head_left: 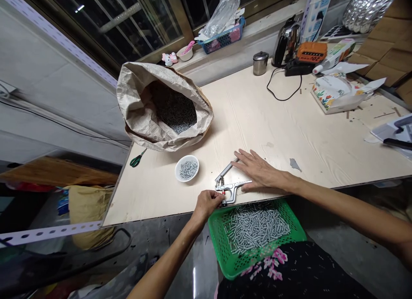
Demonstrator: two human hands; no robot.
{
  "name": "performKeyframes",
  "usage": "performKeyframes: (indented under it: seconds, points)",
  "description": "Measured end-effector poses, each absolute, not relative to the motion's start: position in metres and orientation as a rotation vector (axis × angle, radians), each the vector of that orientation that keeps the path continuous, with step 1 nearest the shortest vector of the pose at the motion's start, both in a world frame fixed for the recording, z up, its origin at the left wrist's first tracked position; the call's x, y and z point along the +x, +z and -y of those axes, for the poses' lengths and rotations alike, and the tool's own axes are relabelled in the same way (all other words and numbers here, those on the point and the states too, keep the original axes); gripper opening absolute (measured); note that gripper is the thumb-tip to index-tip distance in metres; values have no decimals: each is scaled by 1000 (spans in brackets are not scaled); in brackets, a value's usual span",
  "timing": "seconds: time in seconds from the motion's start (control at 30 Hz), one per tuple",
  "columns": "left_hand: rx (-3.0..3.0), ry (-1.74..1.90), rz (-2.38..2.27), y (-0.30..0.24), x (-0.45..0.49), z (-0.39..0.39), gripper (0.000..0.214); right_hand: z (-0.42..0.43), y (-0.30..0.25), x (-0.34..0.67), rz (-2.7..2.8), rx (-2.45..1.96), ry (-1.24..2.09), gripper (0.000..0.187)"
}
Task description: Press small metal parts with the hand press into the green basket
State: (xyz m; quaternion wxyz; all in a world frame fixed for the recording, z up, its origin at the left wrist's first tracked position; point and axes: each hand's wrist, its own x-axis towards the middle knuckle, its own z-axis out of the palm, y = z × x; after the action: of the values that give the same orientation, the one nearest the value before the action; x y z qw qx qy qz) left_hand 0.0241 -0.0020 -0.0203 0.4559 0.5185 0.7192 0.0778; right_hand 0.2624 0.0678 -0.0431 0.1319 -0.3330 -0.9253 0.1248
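Observation:
Hand-press pliers (230, 187) lie on the near edge of the table, with a spring by the hinge and a red part at the jaw. At that jaw my left hand (208, 202) is closed in a pinch; whatever sits between thumb and finger is too small to make out. My right hand (262, 172) spreads over the handle ends, fingers stretched out and touching the upper lever. Left of the pliers stands a white bowl (187, 168) of small metal pieces. Below the edge, a green basket (222, 251) holds many silvery, screw-like metal pieces.
A large paper sack (135, 118) of dark metal pieces leans open at the back left. Green-handled scissors (137, 160) lie near the left edge. Farther back are a metal canister (260, 63), a kettle (286, 41), an orange battery (311, 53) and a tissue pack (337, 93).

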Motion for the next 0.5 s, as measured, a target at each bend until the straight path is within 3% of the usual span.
performKeyframes:
  seconds: [0.07,0.2,0.5]
  points:
    - [1240,193,-1783,-19,26,1,36,-80,-42,263,2772,-988,437,99]
    - [1204,226,-1797,-19,28,3,33,-93,-41,261,2863,-966,511,101]
    - [1300,193,-1811,-25,24,3,37,-86,-30,259,2805,-951,493,83]
